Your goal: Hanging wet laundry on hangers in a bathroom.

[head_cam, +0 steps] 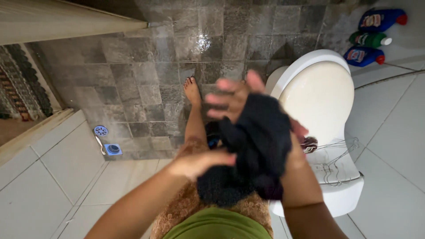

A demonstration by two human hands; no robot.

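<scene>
Black cloth [259, 146] hangs bunched, long axis vertical; right hand [241, 99] grips its top, fingers splayed, left hand [199, 161] clutches its lower edge.

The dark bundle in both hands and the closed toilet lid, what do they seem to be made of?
The dark bundle looks like soft black fabric: it folds and sags, matte. The toilet lid seems hard plastic, possibly ceramic: smooth, cream, faintly glossy.

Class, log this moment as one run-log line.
hands: left hand, right hand both gripping dark cloth | beside: closed toilet lid
</scene>
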